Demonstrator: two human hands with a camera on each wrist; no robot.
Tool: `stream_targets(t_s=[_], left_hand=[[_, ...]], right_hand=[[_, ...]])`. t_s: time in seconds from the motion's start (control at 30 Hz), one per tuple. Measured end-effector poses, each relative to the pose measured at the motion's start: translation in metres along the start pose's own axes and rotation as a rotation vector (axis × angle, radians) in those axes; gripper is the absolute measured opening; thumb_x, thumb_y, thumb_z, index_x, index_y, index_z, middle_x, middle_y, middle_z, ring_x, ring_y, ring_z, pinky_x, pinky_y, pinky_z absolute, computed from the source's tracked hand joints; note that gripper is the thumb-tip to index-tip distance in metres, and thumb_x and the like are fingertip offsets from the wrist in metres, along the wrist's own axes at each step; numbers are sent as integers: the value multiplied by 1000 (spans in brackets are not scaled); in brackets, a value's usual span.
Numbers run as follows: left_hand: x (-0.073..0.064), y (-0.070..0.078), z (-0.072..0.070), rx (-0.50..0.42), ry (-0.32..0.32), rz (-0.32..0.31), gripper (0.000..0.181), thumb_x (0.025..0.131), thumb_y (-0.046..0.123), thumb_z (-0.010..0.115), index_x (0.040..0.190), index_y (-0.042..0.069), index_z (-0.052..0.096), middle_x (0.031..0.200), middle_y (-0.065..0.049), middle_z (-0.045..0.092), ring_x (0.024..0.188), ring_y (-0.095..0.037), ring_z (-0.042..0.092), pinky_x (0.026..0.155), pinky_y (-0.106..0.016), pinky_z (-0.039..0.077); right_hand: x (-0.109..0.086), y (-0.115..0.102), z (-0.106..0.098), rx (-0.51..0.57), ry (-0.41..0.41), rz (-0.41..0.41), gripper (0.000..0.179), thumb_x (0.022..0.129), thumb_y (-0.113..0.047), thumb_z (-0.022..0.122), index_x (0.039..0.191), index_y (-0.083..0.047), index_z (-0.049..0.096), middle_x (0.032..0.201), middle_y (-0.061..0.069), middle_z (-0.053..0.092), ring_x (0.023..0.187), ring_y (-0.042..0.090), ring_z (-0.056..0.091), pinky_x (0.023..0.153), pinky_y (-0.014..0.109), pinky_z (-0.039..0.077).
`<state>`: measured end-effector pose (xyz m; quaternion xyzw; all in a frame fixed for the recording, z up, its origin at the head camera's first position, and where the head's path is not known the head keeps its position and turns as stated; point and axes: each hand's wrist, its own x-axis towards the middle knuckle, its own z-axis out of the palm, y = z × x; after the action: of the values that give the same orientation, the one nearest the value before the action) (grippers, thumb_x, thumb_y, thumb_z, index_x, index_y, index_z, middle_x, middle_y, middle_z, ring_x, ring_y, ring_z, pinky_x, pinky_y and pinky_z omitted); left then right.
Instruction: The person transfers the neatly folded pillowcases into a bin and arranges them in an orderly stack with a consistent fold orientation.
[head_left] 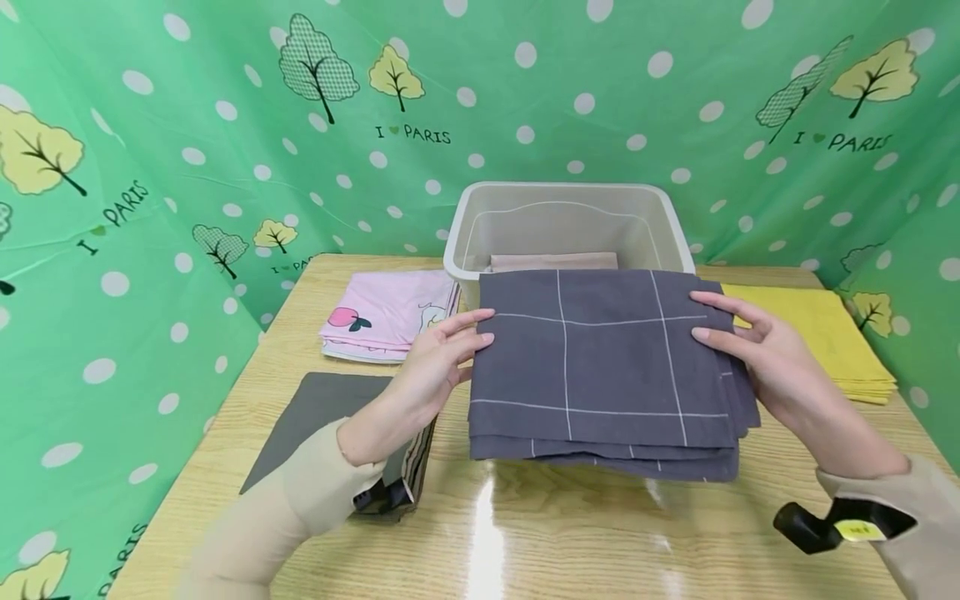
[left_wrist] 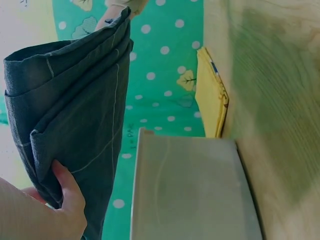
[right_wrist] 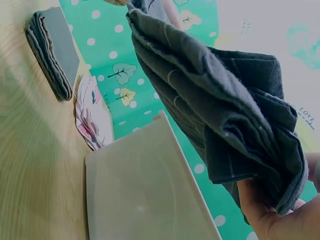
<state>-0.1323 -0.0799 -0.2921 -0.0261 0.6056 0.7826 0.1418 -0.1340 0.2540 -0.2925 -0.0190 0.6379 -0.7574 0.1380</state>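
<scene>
Between both hands is a folded dark grey-blue cloth (head_left: 607, 358) with thin white grid lines, lifted over the wooden table. My left hand (head_left: 442, 358) pinches its left edge, and my right hand (head_left: 757, 350) grips the right edge. In the left wrist view the left thumb presses the cloth (left_wrist: 95, 120) from one side. The right wrist view shows the thick folded layers of the cloth (right_wrist: 210, 95) held between thumb and fingers. Behind the cloth stands a pale grey plastic bin (head_left: 570, 196), its front partly covered; a light beige-pink folded cloth (head_left: 555, 262) lies inside it.
On the left of the table (head_left: 517, 533) lie a pink folded cloth (head_left: 390, 304) with a fruit print and, nearer, a dark grey folded stack (head_left: 322, 408) partly behind the left arm. A yellow folded stack (head_left: 810, 333) lies at the right. Green polka-dot curtain (head_left: 525, 108) surrounds the table.
</scene>
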Motion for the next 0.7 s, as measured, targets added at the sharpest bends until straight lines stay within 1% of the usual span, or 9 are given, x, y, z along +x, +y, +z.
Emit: stream_targets(t_s=[0.1,0.27,0.4,0.5,0.7], left_hand=[[3,6,1,21,0,7,38,85,4,52,123,5,49,80,6,57,71,-6,53,67,-24,45],[10,16,1,22,-1,19,38,85,3,52,123,5,49,83,2,60,71,-7,57,67,-23,47],[17,23,2,32,-12,23,38,86,3,52,124,5,49,80,2,58,69,-7,56,65,-21,46],[23,28,2,27,-8,16,38,86,2,51,124,5,48,81,1,58,68,-7,56,63,-20,46],[35,35,2,16,19,4,39,85,0,52,124,4,49,92,-3,59,71,-9,58,65,-21,48]], right_hand=[[5,-5,0,4,4,14,42,86,-3,54,122,-26,52,94,-2,66,75,18,65,60,32,53],[13,-15,0,18,7,47,42,86,-5,55,122,-26,52,94,-2,66,74,20,65,60,34,53],[20,-21,1,-39,43,42,41,85,-9,58,122,-28,52,97,-7,64,76,18,65,62,32,53],[26,-24,2,-96,72,44,42,84,-13,60,122,-28,51,99,-10,63,77,15,64,64,30,52],[37,-29,2,-114,71,48,48,82,-16,63,127,-25,47,101,-12,60,79,13,64,66,27,52]])
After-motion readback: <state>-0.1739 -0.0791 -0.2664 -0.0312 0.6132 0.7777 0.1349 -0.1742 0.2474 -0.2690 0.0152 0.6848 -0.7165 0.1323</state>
